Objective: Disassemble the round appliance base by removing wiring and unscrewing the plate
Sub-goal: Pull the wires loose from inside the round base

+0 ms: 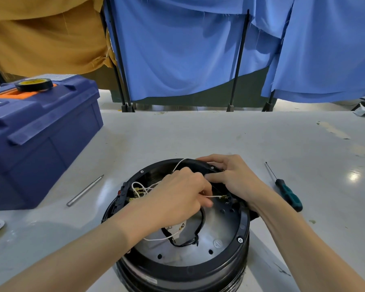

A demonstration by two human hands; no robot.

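Inside round base (243,226): white wires (213,196) pinched by left hand (181,193)

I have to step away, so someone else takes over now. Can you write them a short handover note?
Left hand: pinching a white wire inside the round base.
Right hand: on the base's far rim, fingers at the wiring.
Green-handled screwdriver lies right of the base, silver driver left.
Done: base open, some wire ends loose.
Left: free remaining wires, unscrew the metal plate.
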